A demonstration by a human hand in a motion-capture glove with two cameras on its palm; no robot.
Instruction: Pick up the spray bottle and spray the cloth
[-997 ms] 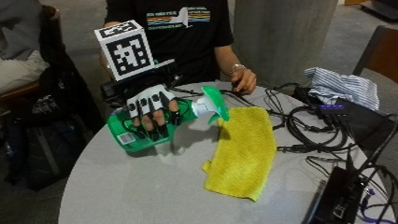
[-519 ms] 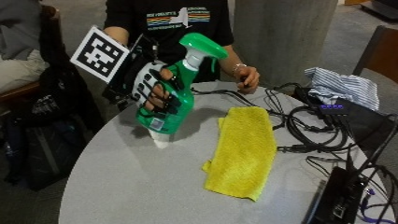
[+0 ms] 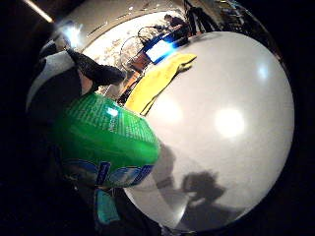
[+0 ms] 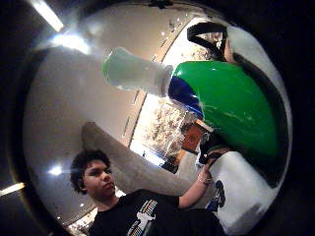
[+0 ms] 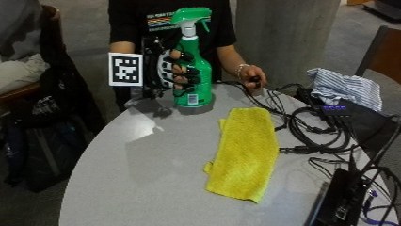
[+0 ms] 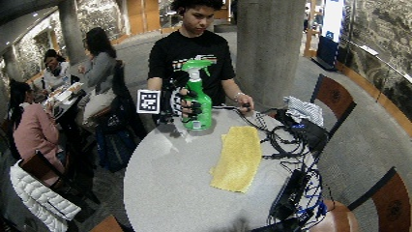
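Right hand (image 5: 170,73), fingers (image 5: 188,70) wrapped around the upright spray bottle (image 5: 191,61), holds it above the counter (image 5: 144,165) edge; yellow cloth (image 5: 245,150) lies nearby, cables (image 5: 313,132) beyond it.

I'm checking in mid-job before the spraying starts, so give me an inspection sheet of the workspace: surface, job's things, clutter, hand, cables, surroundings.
Surface: round grey table.
Job's things: green spray bottle upright, lifted above the table edge; yellow cloth lies flat on the table, apart from the bottle.
Clutter: striped cloth bunched at the table's far side; black box at the near edge.
Hand: right hand grips the bottle's body, fingers curled round it; bare hand holds a small black thing by the table edge.
Cables: black cables tangled beside the yellow cloth.
Surroundings: concrete pillar behind the table; chair beside it.
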